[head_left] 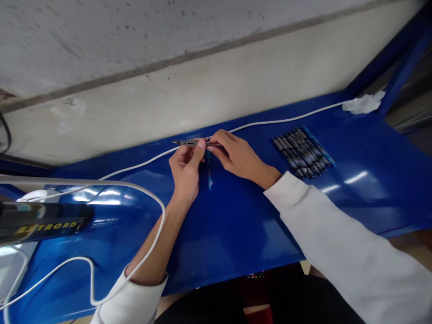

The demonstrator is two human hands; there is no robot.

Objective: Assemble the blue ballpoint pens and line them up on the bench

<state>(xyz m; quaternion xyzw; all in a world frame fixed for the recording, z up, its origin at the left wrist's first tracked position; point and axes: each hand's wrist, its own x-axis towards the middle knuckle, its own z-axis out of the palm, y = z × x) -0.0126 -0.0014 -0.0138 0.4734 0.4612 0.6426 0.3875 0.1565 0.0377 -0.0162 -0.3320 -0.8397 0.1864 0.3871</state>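
A dark pen [187,143] with a grey grip lies level between my two hands, its tip pointing left. My left hand [187,168] is closed on its grip section, thumb on top. The fingers of my right hand [236,155] pinch the pen's other end, which they partly hide. Below my hands, a blue pen [209,171] rests on the blue table [232,225], its upper part hidden behind my fingers. To the right, several dark pens [299,153] with grey grips lie side by side, with blue pens [319,146] at the row's right end.
A white cable [266,122] runs along the table's back edge to a crumpled white plastic bag [364,103]. Another white cable [162,211] loops over my left forearm. A dark object with yellow lettering [43,222] stands at the left. Behind rises a pale wall [202,94].
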